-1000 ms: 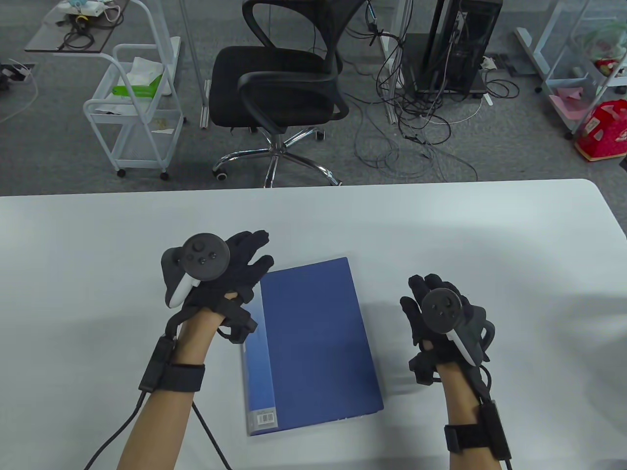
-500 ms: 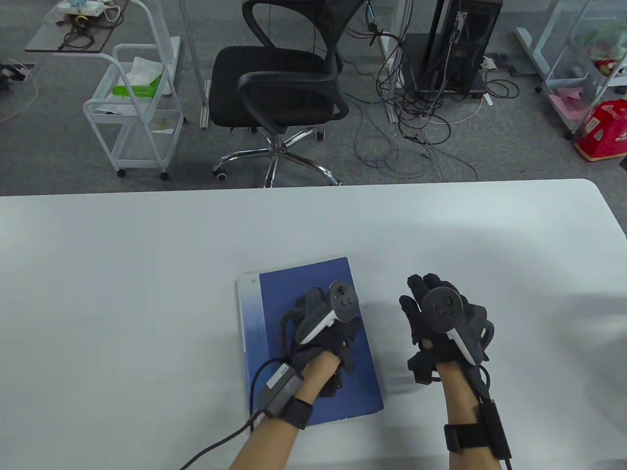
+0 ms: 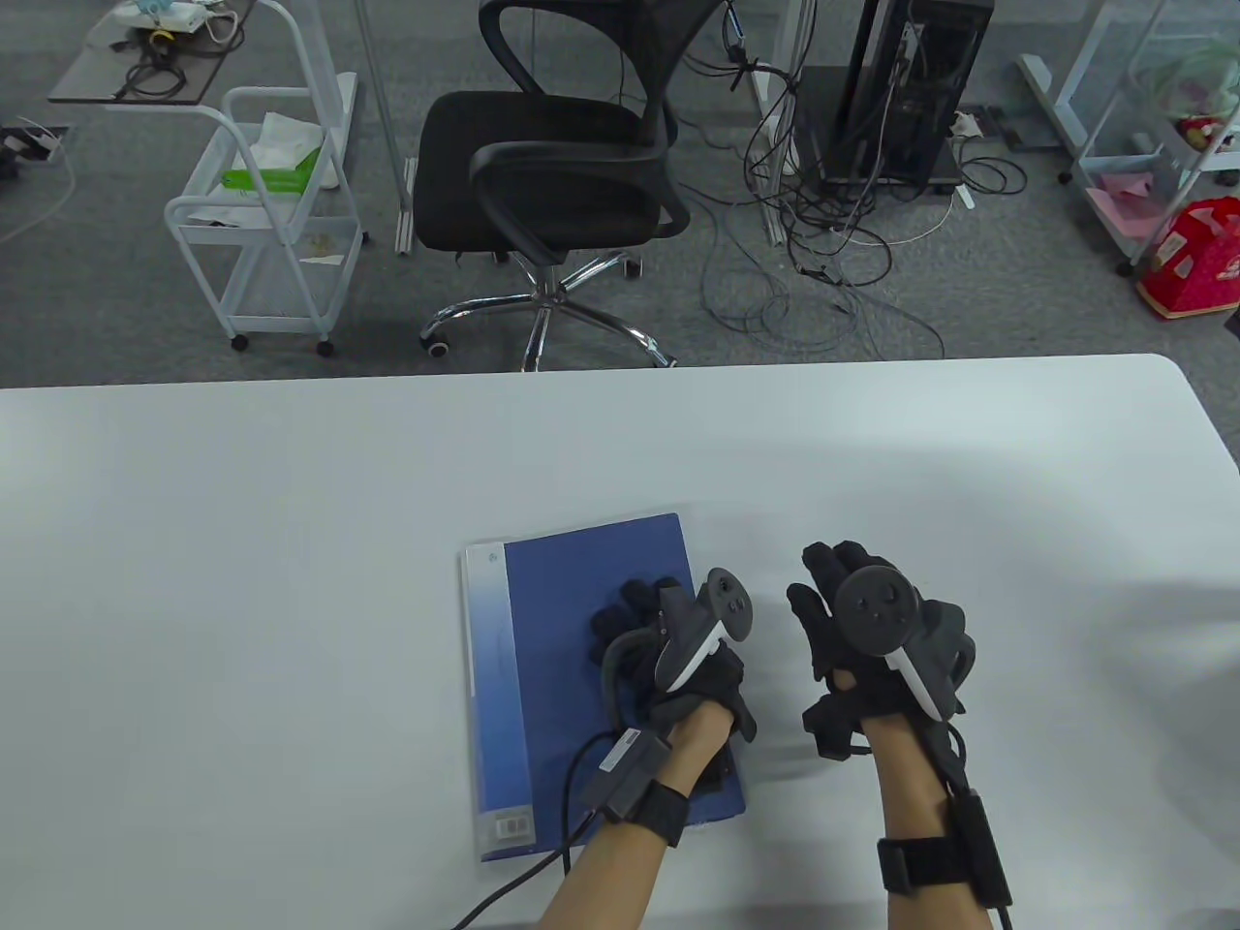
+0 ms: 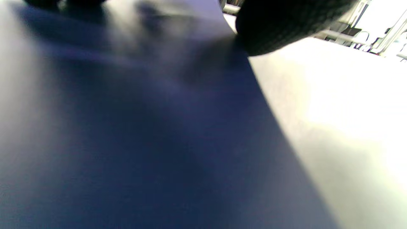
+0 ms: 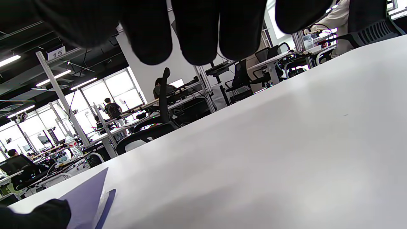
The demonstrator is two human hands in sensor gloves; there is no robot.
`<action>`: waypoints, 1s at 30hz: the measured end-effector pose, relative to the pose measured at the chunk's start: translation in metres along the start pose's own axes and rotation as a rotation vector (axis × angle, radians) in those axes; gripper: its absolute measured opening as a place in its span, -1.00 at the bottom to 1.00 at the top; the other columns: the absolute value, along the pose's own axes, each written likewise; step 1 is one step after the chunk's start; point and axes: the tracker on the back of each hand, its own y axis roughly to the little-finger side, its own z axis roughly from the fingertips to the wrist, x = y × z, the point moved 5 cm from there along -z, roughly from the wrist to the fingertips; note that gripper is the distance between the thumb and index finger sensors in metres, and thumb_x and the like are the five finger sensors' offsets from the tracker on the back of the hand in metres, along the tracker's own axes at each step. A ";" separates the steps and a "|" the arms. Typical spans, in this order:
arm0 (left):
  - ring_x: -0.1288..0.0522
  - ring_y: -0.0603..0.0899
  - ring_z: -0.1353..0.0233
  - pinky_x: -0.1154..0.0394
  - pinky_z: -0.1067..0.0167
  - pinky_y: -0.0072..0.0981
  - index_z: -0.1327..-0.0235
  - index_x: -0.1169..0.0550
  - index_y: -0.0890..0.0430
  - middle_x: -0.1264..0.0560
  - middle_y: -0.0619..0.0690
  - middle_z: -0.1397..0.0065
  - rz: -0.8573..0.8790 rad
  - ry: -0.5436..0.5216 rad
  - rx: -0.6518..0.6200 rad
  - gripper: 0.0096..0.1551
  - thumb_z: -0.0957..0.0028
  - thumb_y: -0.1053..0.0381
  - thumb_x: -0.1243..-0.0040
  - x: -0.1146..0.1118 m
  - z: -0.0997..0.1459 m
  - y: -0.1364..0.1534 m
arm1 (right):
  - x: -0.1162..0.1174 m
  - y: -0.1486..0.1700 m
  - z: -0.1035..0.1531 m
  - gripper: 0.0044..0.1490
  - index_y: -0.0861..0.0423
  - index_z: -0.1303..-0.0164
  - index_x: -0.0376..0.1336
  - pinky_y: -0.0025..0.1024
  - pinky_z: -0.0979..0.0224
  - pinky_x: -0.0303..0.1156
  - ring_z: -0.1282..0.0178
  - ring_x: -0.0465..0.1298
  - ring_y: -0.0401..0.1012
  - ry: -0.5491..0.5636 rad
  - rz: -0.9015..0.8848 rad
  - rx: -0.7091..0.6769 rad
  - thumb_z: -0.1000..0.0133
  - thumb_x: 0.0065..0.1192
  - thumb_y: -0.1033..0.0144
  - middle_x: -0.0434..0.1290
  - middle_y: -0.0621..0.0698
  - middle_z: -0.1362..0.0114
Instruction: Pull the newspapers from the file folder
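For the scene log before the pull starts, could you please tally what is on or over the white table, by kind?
Blue file folder, closed and flat on the table: 1
Gloved hands: 2, the left hand at the folder's right edge, the right hand over bare table beside it
Newspapers in view: 0
Total: 3

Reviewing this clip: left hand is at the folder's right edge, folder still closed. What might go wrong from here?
The left hand rests on the blue folder at its right edge; on the smooth white table the folder may slide rather than open. The right hand is beside it, not holding it down. No newspaper is visible yet.
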 end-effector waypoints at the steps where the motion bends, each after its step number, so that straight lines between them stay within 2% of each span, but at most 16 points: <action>1: -0.19 0.86 -0.33 -0.36 -0.11 0.60 -0.53 0.00 0.43 0.05 0.62 -0.56 0.015 -0.015 -0.013 0.00 -0.02 0.01 -0.14 0.006 0.002 0.000 | -0.001 0.001 0.000 -0.26 -0.15 -0.35 0.30 0.29 -0.50 0.21 -0.59 0.35 0.14 0.001 -0.005 0.002 0.07 0.16 -0.14 0.34 0.04 -0.58; 4: -0.40 0.75 -0.30 -0.60 -0.03 0.37 -0.54 -0.11 0.40 -0.12 0.60 -0.55 0.099 0.004 -0.056 -0.13 -0.02 0.13 -0.10 0.034 0.011 0.004 | -0.002 0.003 -0.001 -0.26 -0.14 -0.35 0.30 0.29 -0.50 0.21 -0.59 0.36 0.14 0.000 -0.018 0.008 0.07 0.16 -0.14 0.34 0.04 -0.58; 6: -0.47 0.71 -0.29 -0.67 -0.01 0.25 -0.54 -0.10 0.40 -0.13 0.60 -0.56 0.204 0.034 -0.061 -0.15 -0.01 0.20 -0.09 0.056 0.017 0.014 | -0.002 0.004 -0.001 -0.25 -0.14 -0.35 0.30 0.29 -0.50 0.21 -0.59 0.36 0.14 -0.001 -0.027 0.012 0.07 0.16 -0.14 0.34 0.04 -0.58; 8: -0.49 0.69 -0.31 -0.68 -0.01 0.21 -0.54 -0.08 0.40 -0.11 0.60 -0.57 0.354 0.092 -0.071 -0.16 -0.01 0.26 -0.09 0.085 0.024 0.032 | -0.002 0.004 -0.001 -0.25 -0.14 -0.35 0.30 0.29 -0.50 0.22 -0.59 0.36 0.14 -0.003 -0.032 0.013 0.07 0.16 -0.14 0.34 0.04 -0.58; 11: -0.50 0.66 -0.33 -0.68 -0.02 0.17 -0.53 -0.05 0.42 -0.08 0.62 -0.56 0.492 0.141 -0.087 -0.15 -0.01 0.29 -0.09 0.124 0.036 0.060 | -0.003 0.004 -0.001 -0.25 -0.14 -0.35 0.30 0.29 -0.49 0.22 -0.58 0.37 0.14 -0.002 -0.031 0.015 0.07 0.16 -0.14 0.34 0.04 -0.57; 14: -0.53 0.60 -0.35 -0.69 -0.04 0.12 -0.52 -0.02 0.43 -0.05 0.63 -0.56 0.509 0.159 -0.088 -0.15 -0.01 0.32 -0.09 0.164 0.051 0.092 | -0.004 0.004 0.000 -0.25 -0.14 -0.35 0.30 0.29 -0.49 0.22 -0.58 0.37 0.14 -0.004 -0.027 0.017 0.07 0.16 -0.14 0.34 0.04 -0.57; 18: -0.59 0.51 -0.38 -0.68 -0.09 0.06 -0.52 0.05 0.40 0.03 0.61 -0.57 0.361 0.113 -0.034 -0.14 -0.02 0.38 -0.06 0.207 0.069 0.133 | -0.004 0.004 0.001 -0.26 -0.14 -0.35 0.30 0.29 -0.49 0.23 -0.58 0.37 0.14 -0.003 -0.013 0.015 0.07 0.16 -0.14 0.35 0.04 -0.57; 21: -0.55 0.49 -0.43 -0.64 -0.15 0.06 -0.53 0.07 0.36 0.08 0.56 -0.59 0.068 0.056 0.093 -0.12 -0.04 0.38 -0.08 0.228 0.080 0.169 | -0.003 0.004 0.001 -0.26 -0.14 -0.35 0.30 0.29 -0.49 0.23 -0.57 0.38 0.14 -0.003 0.003 0.013 0.08 0.16 -0.14 0.35 0.04 -0.57; 23: -0.52 0.50 -0.46 -0.60 -0.20 0.10 -0.55 0.05 0.33 0.09 0.51 -0.61 -0.062 0.017 0.161 -0.11 -0.06 0.34 -0.12 0.233 0.083 0.184 | -0.002 0.005 0.001 -0.26 -0.14 -0.35 0.30 0.29 -0.49 0.23 -0.57 0.38 0.14 -0.007 0.013 0.016 0.07 0.16 -0.14 0.35 0.04 -0.57; 25: -0.41 0.56 -0.54 -0.47 -0.30 0.25 -0.61 -0.02 0.23 0.12 0.39 -0.67 -0.219 -0.032 0.242 -0.12 -0.09 0.26 -0.17 0.234 0.084 0.202 | 0.000 0.005 0.001 -0.25 -0.14 -0.35 0.30 0.29 -0.49 0.23 -0.57 0.38 0.14 -0.012 0.024 0.017 0.07 0.16 -0.14 0.35 0.04 -0.57; 28: -0.16 0.59 -0.65 -0.27 -0.41 0.40 -0.63 -0.04 0.16 0.12 0.29 -0.72 -0.337 -0.074 0.315 -0.09 -0.09 0.14 -0.22 0.225 0.082 0.226 | 0.003 0.005 0.001 -0.25 -0.14 -0.35 0.30 0.29 -0.48 0.24 -0.57 0.39 0.14 -0.021 0.030 0.017 0.08 0.16 -0.14 0.36 0.04 -0.56; 30: 0.12 0.59 -0.66 -0.06 -0.45 0.47 -0.65 -0.02 0.15 0.17 0.28 -0.73 -0.355 -0.081 0.340 -0.02 -0.08 -0.01 -0.23 0.214 0.079 0.241 | 0.006 0.006 0.000 -0.25 -0.14 -0.35 0.30 0.28 -0.48 0.24 -0.57 0.39 0.14 -0.028 0.037 0.021 0.07 0.16 -0.14 0.36 0.04 -0.56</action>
